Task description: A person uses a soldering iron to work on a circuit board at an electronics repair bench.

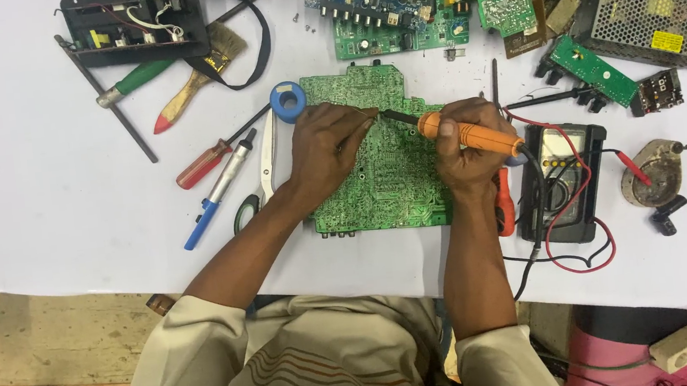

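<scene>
Table: white top (39, 208); its near edge crosses in front of the person's chest.
Board: green circuit board (386, 188), flat, solder side up, midway along the near edge and a little back from it.
Left hand: left hand (324, 151) lies palm down on the board's left half, fingers bent, fingertips pinched toward the iron's tip; whether a thin wire sits between them is hard to tell.
Right hand: right hand (468, 147) is closed round the orange grip of the iron, resting on the board's right edge.
Iron: soldering iron (461, 134) slants left, its dark tip touching the board near the far edge, just beside the left fingertips.
Meter: black multimeter (564, 182) just right of the right hand, red and black leads looping to the near edge.
Stand: round iron stand with a coil (656, 173), near the right edge.
Left tools: scissors (261, 180), blue-tipped driver (216, 194) and red-handled screwdriver (203, 163), just left of the board.
Solder: blue spool (289, 101) touching the board's far left corner.
Brush: wooden brush (199, 76) and a green-handled tool (136, 80), farther back left.
Far edge: black frame part (134, 23) toward the far left; more green boards (391, 1) at the middle; a perforated metal box (664, 6) toward the far right corner.
</scene>
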